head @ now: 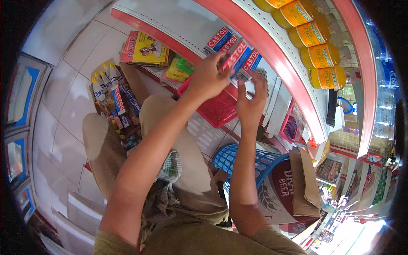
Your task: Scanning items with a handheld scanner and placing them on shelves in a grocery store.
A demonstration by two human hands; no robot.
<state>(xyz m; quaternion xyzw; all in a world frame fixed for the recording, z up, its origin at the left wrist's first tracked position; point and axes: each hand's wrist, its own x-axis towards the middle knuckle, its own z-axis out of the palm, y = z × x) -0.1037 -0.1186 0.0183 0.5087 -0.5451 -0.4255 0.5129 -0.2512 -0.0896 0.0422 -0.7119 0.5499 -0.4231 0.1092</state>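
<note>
My left hand (212, 75) grips a red, white and blue Castol glue box (238, 54) by its left side, just above a shelf. My right hand (254, 97) is at the lower end of that box, thumb and fingers curled near a blue-and-white box end (241, 76). Whether the right fingers grip it is hard to tell. More Castol boxes stand behind on the white metal shelf (178, 16), one of them a red-lettered box (219, 39). Beside my knee, an open cardboard carton (135, 76) holds white bottles with yellow caps (113, 75) and another Castol box (118, 100).
A red plastic basket (218, 110) lies below the shelf, near a stack of yellow and pink books (148, 47). A blue lattice basket (234, 153) with cardboard (304, 185) stands on my right. Orange drink bottles (314, 41) line the upper shelf, whose red edge (271, 41) overhangs my hands.
</note>
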